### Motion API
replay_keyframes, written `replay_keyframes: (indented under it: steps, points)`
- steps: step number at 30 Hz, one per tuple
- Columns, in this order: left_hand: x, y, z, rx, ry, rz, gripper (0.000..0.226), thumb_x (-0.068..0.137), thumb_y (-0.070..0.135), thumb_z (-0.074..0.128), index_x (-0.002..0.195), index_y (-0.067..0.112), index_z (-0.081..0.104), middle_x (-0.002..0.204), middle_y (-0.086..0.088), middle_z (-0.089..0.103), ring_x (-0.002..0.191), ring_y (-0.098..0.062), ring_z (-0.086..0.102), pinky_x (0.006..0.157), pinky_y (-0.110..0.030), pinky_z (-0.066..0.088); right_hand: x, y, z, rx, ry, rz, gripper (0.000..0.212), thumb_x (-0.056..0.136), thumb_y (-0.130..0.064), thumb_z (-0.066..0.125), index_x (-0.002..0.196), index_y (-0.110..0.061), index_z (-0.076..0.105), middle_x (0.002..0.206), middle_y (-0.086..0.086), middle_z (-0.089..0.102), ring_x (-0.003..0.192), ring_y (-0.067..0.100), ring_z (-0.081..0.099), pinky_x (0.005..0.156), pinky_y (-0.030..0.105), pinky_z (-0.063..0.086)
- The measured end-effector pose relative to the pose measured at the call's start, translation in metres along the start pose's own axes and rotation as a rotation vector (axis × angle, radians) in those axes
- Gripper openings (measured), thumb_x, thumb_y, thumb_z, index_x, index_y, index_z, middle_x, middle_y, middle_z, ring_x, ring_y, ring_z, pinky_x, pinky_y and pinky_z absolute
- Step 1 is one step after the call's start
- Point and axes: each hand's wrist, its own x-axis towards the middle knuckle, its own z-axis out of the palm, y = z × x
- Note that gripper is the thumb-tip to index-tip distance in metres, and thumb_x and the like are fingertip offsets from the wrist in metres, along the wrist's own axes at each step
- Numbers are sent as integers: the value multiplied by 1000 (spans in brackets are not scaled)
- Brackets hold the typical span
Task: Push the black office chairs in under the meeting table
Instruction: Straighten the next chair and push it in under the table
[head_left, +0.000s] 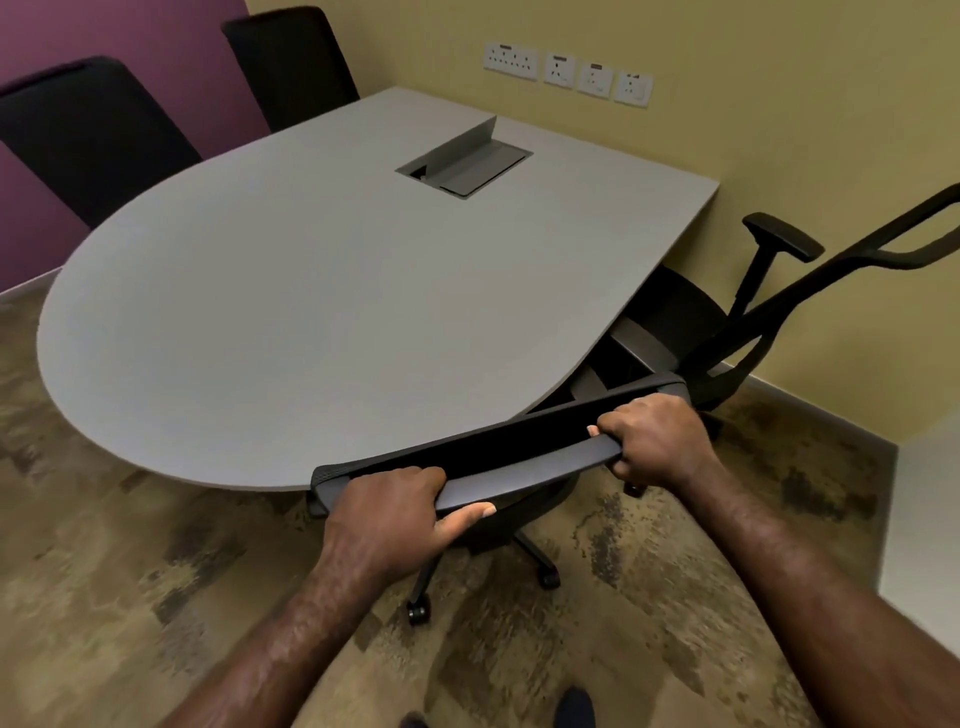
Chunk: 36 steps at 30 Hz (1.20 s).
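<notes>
Chair backrest (498, 452) is sitting against the table (311, 312) edge, both hands gripping: left hand (384, 519), right hand (660, 441). Right-side chair (727, 322) is remaining only partly under.

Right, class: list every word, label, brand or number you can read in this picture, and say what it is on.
No text can be read.
Wall sockets: small dark marks near their tops, too small and blurred to read.
Held chair, table and its open cable box: no writing shows.
</notes>
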Motion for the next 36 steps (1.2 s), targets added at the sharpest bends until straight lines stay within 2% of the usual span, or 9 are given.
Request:
replay_keyframes:
  steps: [3,7,11,17,20,24,36]
  points:
    - [12,10,3,10,-8,-47,65,78,89,22,59,28,34,49,10,35,46,-10,36,42,-27,25,16,19,2,8,27,-72,15,70,-31,74,77,-21,66,75,-2,68,73,24,64,66,32,46]
    - [29,22,5,36,9,-114,65,79,88,22,57,28,35,47,10,36,43,-8,35,40,-24,20,42,43,8,-48,-11,-157,18,79,-41,63,89,-26,62,91,-6,68,89,20,63,73,31,43]
    - [45,31,10,41,22,-166,64,79,86,24,56,28,36,46,10,36,42,-8,36,39,-22,20,67,62,11,-30,-12,-231,23,76,-39,64,93,-23,62,92,-3,67,89,22,63,72,33,43]
    - [60,41,13,56,36,-226,64,81,85,25,56,28,37,44,11,34,39,-3,33,38,-20,21,95,81,16,-7,-3,-321,27,80,-41,64,99,-22,64,92,-3,67,90,22,62,66,29,33]
    - [63,45,15,68,41,-225,63,82,84,25,56,28,37,44,11,33,38,-5,32,37,-19,19,97,88,20,10,23,-338,25,79,-41,65,93,-20,63,88,-2,67,86,23,63,64,29,33]
    - [66,43,17,84,43,-228,64,82,84,26,57,27,40,45,11,35,38,-6,35,37,-20,25,99,90,21,13,44,-347,21,77,-37,64,90,-20,63,85,-2,67,82,23,63,63,29,34]
    - [67,40,13,82,50,-206,67,80,86,23,59,27,45,48,10,41,43,-10,41,39,-21,27,103,88,24,8,38,-308,23,76,-42,65,91,-26,62,86,-6,67,81,20,63,62,29,36]
